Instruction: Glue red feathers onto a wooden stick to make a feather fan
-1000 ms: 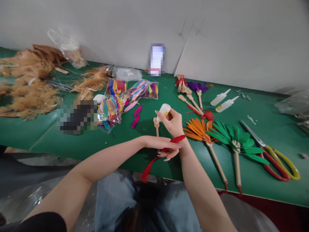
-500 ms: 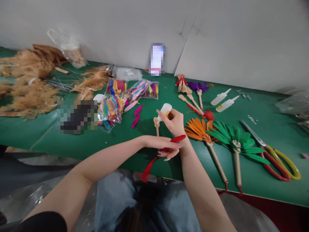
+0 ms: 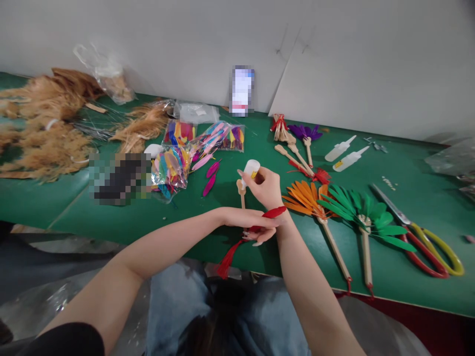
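Observation:
My right hand (image 3: 267,189) is closed round a small white glue bottle (image 3: 252,168), tipped so its nozzle points down at the head of a wooden stick (image 3: 242,200). Crossing under the right wrist, my left hand (image 3: 256,225) is closed on a red feather (image 3: 275,212) that sticks out between its fingers. The stick's lower end passes beneath this hand, and whether the fingers also pinch it is hard to see. A red tassel (image 3: 229,259) hangs below it. Two magenta feathers (image 3: 210,185) lie left of the stick.
Orange (image 3: 300,198) and green feather fans (image 3: 365,212) lie on the right beside large scissors (image 3: 411,227). Two more glue bottles (image 3: 347,158) and a purple fan (image 3: 306,133) are behind. Bagged feathers (image 3: 170,168), a blurred phone (image 3: 242,91) and tan fibre bundles (image 3: 48,118) also occupy the table.
The glue bottle and my right hand have shifted slightly left and down over the stick's head. My left hand stays nearly still with the red feather.

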Demonstrator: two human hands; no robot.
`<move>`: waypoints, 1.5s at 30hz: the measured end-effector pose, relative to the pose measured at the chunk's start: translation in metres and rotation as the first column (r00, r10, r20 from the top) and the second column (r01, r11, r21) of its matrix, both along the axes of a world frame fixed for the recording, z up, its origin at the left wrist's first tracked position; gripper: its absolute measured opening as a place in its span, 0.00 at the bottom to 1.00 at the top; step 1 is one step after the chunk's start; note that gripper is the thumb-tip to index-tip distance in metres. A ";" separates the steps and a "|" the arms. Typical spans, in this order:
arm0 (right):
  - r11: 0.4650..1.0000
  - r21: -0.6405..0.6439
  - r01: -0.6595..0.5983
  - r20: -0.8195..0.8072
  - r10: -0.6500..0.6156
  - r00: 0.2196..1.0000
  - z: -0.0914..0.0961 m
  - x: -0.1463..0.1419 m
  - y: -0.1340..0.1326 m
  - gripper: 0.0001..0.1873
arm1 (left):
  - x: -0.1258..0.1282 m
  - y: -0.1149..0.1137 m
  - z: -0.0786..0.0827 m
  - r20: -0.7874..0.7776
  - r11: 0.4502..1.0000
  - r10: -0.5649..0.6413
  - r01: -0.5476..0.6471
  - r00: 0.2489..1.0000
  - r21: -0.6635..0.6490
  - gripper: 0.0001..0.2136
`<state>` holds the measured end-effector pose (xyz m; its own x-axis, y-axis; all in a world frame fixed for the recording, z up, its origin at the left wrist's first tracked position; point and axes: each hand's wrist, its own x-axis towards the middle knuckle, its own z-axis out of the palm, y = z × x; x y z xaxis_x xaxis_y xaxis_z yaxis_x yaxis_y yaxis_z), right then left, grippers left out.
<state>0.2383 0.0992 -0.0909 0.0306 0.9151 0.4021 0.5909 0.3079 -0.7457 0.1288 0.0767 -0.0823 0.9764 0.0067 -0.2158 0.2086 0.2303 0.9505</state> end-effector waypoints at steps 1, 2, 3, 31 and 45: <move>0.999 0.022 0.035 0.010 -0.036 0.999 0.000 0.000 0.000 0.24 | 0.000 0.000 0.000 0.000 1.000 0.001 -0.001 1.000 -0.001 0.26; 0.997 0.038 0.061 0.006 -0.061 0.998 0.001 0.000 0.000 0.24 | 0.000 0.000 0.000 0.001 1.000 0.000 0.000 1.000 -0.003 0.26; 0.997 0.042 0.071 -0.006 -0.071 0.997 0.001 0.000 0.000 0.24 | 0.000 0.000 0.000 0.002 1.000 -0.001 0.001 1.000 -0.003 0.26; 0.996 -0.063 0.057 -0.055 -0.060 0.997 0.000 0.001 0.003 0.25 | 0.000 -0.001 0.002 -0.020 1.000 0.006 -0.006 1.000 -0.014 0.26; 0.993 -0.005 0.119 0.041 -0.119 0.992 0.000 0.002 0.003 0.25 | 0.001 0.000 0.001 -0.018 1.000 0.006 -0.007 1.000 -0.017 0.26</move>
<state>0.2407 0.1026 -0.0906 0.1234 0.9090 0.3982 0.6525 0.2280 -0.7227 0.1293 0.0763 -0.0816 0.9723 0.0092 -0.2334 0.2239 0.2480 0.9425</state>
